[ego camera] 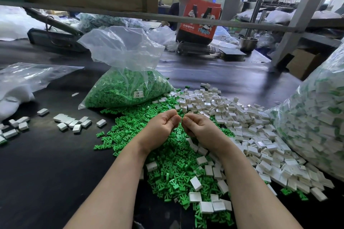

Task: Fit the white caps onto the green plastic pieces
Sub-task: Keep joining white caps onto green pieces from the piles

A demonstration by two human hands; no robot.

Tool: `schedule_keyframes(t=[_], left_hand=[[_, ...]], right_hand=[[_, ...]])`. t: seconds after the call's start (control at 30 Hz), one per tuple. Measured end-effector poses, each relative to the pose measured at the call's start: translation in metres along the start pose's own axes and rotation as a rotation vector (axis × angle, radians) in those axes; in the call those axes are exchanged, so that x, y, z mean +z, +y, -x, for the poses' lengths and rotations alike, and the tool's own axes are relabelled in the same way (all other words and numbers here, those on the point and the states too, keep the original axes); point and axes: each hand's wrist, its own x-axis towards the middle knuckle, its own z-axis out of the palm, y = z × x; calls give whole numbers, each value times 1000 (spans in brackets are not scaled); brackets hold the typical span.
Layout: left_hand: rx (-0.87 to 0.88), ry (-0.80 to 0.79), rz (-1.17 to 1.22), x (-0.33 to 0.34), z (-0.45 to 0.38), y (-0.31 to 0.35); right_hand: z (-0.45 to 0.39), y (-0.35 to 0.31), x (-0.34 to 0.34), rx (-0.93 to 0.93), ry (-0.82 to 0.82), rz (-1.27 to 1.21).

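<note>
A heap of loose green plastic pieces covers the dark table in front of me. To its right lies a heap of white caps, and some caps are scattered over the green ones. My left hand and my right hand are raised together above the green heap, seen from the back. Their fingers are curled and the thumb tips almost touch. Whatever sits between the fingers is hidden.
An open clear bag of green pieces stands behind the heaps. A big bag of capped pieces leans at the right. Several capped pieces lie at the left. A person sits across the table behind a red carton.
</note>
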Motion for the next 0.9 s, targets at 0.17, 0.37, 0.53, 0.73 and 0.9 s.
schedule_keyframes(t=[0.17, 0.37, 0.53, 0.73, 0.9], left_hand=[[-11, 6, -18, -1, -1, -3], [3, 33, -45, -1, -1, -7], [0, 28, -76, -2, -1, -8], [9, 64, -35, 2, -2, -7], [63, 92, -92, 7, -3, -6]], right_hand=[[1, -1, 0, -1, 6, 33], [1, -1, 1, -8, 16, 72], [1, -1, 1, -2, 20, 111], [2, -5, 3, 43, 21, -28], [3, -10, 4, 145, 91, -216]])
